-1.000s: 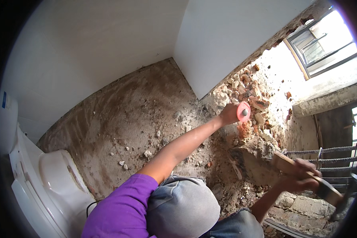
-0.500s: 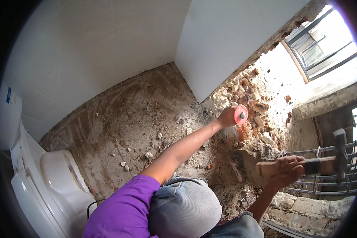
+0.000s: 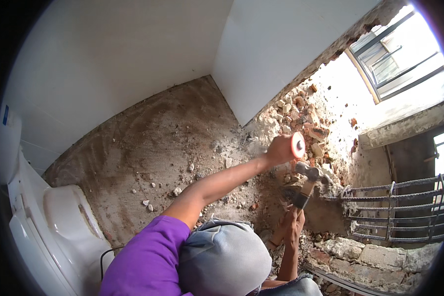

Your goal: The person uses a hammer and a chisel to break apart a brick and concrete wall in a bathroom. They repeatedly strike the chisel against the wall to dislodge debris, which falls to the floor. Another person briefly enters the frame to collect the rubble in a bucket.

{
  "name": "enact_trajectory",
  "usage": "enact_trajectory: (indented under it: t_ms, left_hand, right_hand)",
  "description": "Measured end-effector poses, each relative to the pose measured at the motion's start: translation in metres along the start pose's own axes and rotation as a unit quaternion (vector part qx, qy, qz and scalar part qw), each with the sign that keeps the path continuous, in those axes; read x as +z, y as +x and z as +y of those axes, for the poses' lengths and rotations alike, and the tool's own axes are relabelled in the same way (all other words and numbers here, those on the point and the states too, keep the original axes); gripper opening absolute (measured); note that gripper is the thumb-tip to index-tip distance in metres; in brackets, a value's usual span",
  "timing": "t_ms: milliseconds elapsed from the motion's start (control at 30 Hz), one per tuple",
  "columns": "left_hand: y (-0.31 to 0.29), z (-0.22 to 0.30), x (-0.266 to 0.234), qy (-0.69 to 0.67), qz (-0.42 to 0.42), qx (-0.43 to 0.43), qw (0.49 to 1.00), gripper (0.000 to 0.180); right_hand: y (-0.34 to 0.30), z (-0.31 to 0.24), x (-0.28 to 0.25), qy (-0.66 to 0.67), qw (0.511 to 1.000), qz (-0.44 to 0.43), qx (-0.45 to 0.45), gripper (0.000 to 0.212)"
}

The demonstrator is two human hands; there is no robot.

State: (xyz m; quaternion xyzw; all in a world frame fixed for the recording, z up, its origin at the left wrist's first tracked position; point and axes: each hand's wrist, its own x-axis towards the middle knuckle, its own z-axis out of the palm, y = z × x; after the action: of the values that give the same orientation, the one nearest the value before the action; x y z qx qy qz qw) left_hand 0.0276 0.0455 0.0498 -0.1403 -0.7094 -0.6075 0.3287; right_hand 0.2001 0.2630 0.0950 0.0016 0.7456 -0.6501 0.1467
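Hammer [image 3: 305,189]: clasped by right grip [image 3: 293,218], head just nearer than pink-guarded tool [image 3: 296,145] | left grip [image 3: 278,150]: clenched around that tool, beside rubble [image 3: 287,109] at right | white toilet [image 3: 64,212]: near left

Fisheye view from the head, looking down, purple sleeve [image 3: 145,254] close, floor [image 3: 133,158] beyond
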Motion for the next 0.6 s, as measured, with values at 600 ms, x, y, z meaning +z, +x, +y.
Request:
enact_trajectory:
  t_ms: [600]
  left_hand:
    - [0.002,-0.033,-0.013,0.037,-0.002,-0.029,0.999,0.030]
  right_hand:
    - [0.046,-0.122,0.016,0.484,0.802,0.166,-0.308,0.040]
